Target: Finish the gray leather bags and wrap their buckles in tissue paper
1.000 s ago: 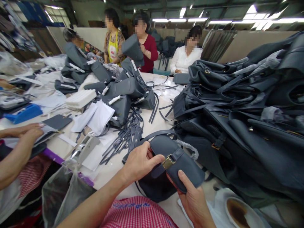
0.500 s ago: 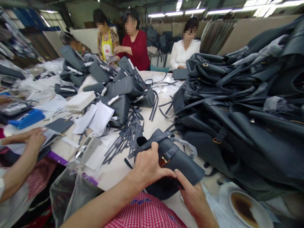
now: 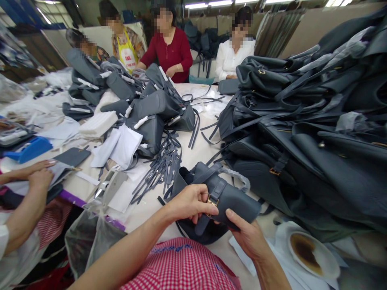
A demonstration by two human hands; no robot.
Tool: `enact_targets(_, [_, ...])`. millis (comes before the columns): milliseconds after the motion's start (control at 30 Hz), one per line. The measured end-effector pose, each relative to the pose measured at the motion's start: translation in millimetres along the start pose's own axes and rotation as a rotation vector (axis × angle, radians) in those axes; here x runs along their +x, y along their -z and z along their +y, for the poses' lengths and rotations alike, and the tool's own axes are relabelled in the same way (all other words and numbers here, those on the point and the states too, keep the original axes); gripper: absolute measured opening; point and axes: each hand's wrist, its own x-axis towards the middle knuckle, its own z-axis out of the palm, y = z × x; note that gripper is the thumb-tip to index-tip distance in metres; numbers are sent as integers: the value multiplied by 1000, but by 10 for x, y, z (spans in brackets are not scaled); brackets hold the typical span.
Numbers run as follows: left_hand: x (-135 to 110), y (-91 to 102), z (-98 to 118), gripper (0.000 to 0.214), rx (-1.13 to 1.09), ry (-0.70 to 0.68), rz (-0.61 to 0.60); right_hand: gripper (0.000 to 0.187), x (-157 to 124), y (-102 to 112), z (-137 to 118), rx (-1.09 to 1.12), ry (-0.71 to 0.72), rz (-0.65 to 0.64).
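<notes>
1. The left hand [image 3: 189,203] pinches the small grey bag [image 3: 234,199] at its brass buckle [image 3: 212,200]; the right hand [image 3: 246,237] clasps its near edge.
2. Under the bag is a pale table [image 3: 199,155].
3. Right of the bag is a heap of dark bags [image 3: 302,133].
4. Beyond the bag lie loose straps [image 3: 165,165], with seated people farther back.

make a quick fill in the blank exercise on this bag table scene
1. The left hand touches the ____-coloured buckle on the bag, which the right hand also holds.
2. The bowl near the right hand has a ____ stain inside.
3. The pile of bags lies on the person's ____ side.
Missing words: gold, brown, right.
</notes>
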Motion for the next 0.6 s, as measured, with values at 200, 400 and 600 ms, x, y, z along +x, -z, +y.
enact_targets(200, [28,26,-44,36,-131,7,-97,63,19,15,-10,23,-6,5])
enact_targets(400, [10,40,-32,34,-129,14,-122,63,15,21,-21,36,8,21])
enact_targets(600, [-3,-99,16,41,173,7,181,61,2,25,-11,56,-6,-5])
